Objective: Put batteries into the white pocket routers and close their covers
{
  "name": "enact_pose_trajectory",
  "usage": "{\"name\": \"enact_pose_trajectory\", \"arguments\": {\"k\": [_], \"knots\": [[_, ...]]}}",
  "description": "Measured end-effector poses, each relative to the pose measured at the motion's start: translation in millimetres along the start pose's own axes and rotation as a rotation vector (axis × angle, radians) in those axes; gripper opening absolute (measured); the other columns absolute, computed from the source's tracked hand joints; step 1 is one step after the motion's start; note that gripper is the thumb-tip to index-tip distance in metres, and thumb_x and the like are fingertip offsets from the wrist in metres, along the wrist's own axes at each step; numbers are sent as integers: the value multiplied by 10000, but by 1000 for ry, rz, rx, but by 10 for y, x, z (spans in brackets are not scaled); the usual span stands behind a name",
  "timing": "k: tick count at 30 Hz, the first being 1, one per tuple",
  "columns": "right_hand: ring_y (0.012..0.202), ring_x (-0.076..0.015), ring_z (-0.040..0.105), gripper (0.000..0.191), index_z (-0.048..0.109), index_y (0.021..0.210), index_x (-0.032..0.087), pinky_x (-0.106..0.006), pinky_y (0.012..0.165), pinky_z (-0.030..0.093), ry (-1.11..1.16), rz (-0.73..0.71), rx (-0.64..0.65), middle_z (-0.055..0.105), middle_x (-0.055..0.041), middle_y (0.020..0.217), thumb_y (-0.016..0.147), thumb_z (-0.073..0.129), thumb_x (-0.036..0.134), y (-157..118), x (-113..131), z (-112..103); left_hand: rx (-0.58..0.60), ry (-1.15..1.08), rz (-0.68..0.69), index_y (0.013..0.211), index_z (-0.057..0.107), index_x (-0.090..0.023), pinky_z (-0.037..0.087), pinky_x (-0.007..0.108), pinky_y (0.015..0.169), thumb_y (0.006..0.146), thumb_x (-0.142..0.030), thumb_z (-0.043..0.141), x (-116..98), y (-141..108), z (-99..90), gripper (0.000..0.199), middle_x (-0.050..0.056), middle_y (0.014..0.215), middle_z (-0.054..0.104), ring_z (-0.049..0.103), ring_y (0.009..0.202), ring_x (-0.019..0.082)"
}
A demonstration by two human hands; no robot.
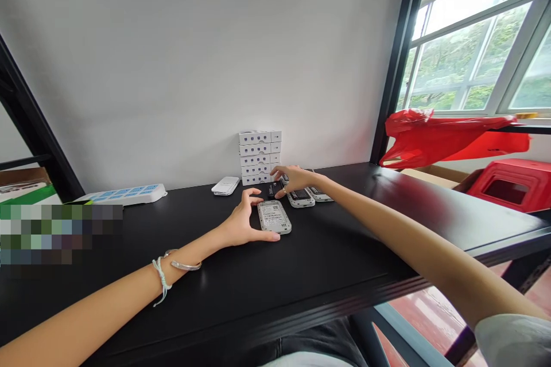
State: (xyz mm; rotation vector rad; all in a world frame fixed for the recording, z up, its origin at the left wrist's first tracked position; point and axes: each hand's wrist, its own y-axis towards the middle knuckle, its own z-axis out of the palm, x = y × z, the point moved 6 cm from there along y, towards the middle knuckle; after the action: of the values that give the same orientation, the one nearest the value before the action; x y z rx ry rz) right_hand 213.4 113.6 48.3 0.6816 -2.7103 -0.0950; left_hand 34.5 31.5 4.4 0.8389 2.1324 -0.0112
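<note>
On the black table [206, 281] lies a white device [274, 217] with an open back and a printed label inside. My left hand [245, 221] is around its left side, thumb at the near edge and fingers at the far left corner. Just beyond the device, my right hand [293, 178] has its thumb and fingers on a black battery [272, 190]. Right of that battery, partly under my right hand, lie more white devices [301, 198] with black batteries in them.
White boxes [260, 159] are stacked by the wall, beside a small pile of white covers [225, 186]. A white power strip [124, 194] lies at the left. Red plastic bags [447, 137] and a red stool [512, 183] are beyond the table's right side.
</note>
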Motion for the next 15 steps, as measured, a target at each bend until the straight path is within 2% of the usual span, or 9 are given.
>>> {"name": "enact_pose_trajectory", "arguments": {"k": [3,5,9,15], "knots": [[1190,-335,474,781,486,1236,248,-481,966,386,56,-94,-90,606,-73,1219,579,756,572,-195,206,-101,6,-8,-9,1297,190,-243,291,543,1065,550,-505,817,-3,0,2,1010,172,1339,427,384,1294,317],[1163,-306,504,783,494,1233,231,-449,977,382,87,-157,-97,604,-76,1217,577,761,564,-333,372,-99,7,-15,-19,1299,184,-241,296,546,1060,542,-507,821,-6,1,1,1024,177,1340,417,365,1308,321],[1144,-298,523,807,505,1277,222,-434,983,374,77,-206,12,598,-84,1217,578,768,526,-506,610,58,8,-41,-13,1302,171,-248,302,555,1053,531,-498,832,-35,-2,-2,1046,168,1310,430,365,1305,325],[1182,-295,481,738,537,1299,276,-385,966,402,145,-216,199,526,-56,1283,646,703,579,-492,568,184,15,-21,-41,1290,164,-244,307,538,1058,528,-507,829,-50,-4,3,1044,166,1312,424,380,1288,311]]}}
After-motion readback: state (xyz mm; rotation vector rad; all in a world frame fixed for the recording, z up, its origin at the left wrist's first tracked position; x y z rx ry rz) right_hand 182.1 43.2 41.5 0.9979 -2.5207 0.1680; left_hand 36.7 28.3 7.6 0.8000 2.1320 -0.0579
